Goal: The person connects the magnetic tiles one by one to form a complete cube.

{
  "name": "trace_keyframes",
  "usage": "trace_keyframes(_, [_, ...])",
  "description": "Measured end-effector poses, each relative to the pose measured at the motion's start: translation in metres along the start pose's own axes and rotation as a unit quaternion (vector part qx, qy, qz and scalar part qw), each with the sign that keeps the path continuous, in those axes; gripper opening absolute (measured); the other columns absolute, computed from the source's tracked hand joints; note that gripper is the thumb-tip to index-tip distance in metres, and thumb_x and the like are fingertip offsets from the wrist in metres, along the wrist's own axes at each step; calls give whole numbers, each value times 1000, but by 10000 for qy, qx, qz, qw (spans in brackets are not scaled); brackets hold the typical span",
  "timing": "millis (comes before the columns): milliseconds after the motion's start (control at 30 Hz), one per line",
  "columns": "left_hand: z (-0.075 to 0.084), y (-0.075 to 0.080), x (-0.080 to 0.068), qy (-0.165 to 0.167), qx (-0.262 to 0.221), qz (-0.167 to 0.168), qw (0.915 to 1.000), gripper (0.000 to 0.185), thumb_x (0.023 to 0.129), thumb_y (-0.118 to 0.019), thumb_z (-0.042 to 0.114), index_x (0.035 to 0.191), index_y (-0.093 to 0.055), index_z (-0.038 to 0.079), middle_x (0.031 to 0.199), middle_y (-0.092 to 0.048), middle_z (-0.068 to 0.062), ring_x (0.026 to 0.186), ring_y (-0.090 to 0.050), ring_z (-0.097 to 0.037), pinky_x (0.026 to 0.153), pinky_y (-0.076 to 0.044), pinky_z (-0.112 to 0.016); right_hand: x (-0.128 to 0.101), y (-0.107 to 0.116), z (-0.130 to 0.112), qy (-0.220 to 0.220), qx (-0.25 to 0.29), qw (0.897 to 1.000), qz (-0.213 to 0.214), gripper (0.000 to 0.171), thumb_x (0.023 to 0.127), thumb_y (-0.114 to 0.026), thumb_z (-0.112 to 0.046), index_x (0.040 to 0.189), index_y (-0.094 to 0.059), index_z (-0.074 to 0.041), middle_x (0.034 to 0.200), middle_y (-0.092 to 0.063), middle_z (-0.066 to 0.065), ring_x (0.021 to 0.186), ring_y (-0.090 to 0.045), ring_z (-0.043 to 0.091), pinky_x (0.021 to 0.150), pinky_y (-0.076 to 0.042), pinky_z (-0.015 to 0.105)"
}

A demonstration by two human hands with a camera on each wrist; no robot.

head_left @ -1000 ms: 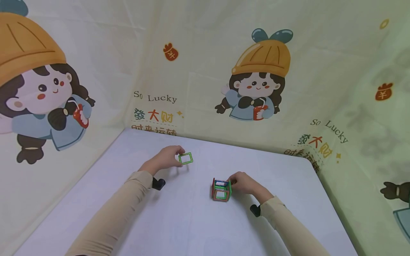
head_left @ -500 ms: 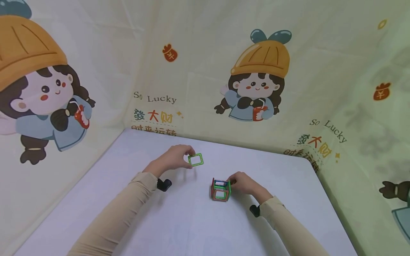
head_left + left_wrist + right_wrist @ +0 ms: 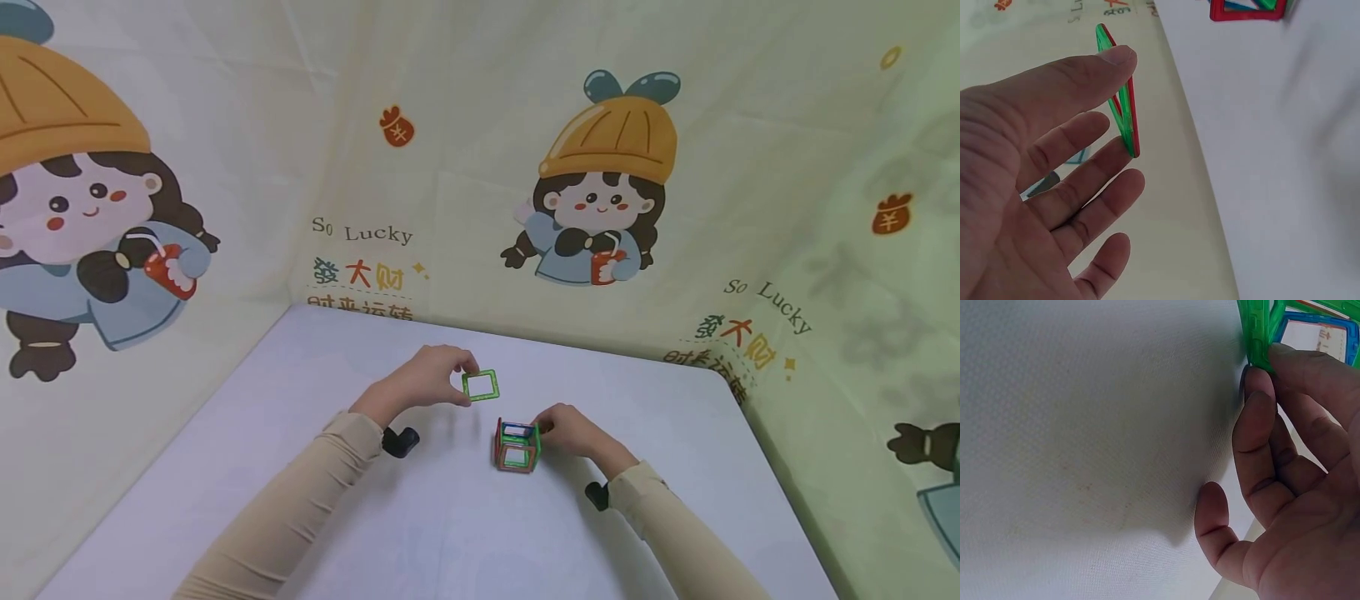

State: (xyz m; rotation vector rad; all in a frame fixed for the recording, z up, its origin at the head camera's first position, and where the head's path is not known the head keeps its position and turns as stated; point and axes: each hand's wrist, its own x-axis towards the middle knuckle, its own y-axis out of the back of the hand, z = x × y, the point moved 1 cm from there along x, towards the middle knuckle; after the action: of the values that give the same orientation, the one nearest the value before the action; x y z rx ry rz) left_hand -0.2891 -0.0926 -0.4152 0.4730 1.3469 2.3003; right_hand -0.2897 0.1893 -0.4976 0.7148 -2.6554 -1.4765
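Between thumb and fingertips, my left hand [image 3: 423, 383] pinches a magnetic frame tile [image 3: 495, 385], raised over the table. It looks green in the head view; the left wrist view shows this tile [image 3: 1125, 106] nearly edge-on, green with a red side. A small box of magnetic tiles [image 3: 517, 447], with red, green and blue frames, stands on the table to the right and nearer. My right hand [image 3: 577, 433] pinches the box's green right side at its corner; the right wrist view shows thumb and finger on that green tile [image 3: 1260, 337]. The other right fingers are loosely bent.
The white table [image 3: 420, 517] carries the box. Its far edge meets a cream printed cloth [image 3: 465, 208] that hangs at the back and both sides. A black wrist camera [image 3: 401, 442] hangs under the left wrist, another black camera [image 3: 597, 496] under the right.
My left hand has moved right and slightly nearer with the tile, coming closer to the tile box. The right hand and the box have stayed in place.
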Motion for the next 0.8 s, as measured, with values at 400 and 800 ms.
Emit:
trace_keyframes(400, [23, -28, 6, -384, 32, -323, 9987, 40, 82, -89, 24, 116, -71, 14, 117, -74, -2, 113, -65, -27, 104, -41, -54, 0, -1, 0, -151, 9, 9999, 71, 12, 91, -74, -5, 101, -79, -6, 92, -74, 1, 81, -60, 14, 79, -55, 36])
trace_keyframes(800, [37, -50, 21, -495, 444, -655, 9956, 39, 82, -88, 26, 116, -72, 16, 112, -73, 4, 93, -58, -13, 96, -42, -43, 3, 2, 3, 44, 142, 9999, 27, 10, 90, -74, -5, 98, -80, -7, 87, -73, -1, 78, -59, 13, 74, -52, 32])
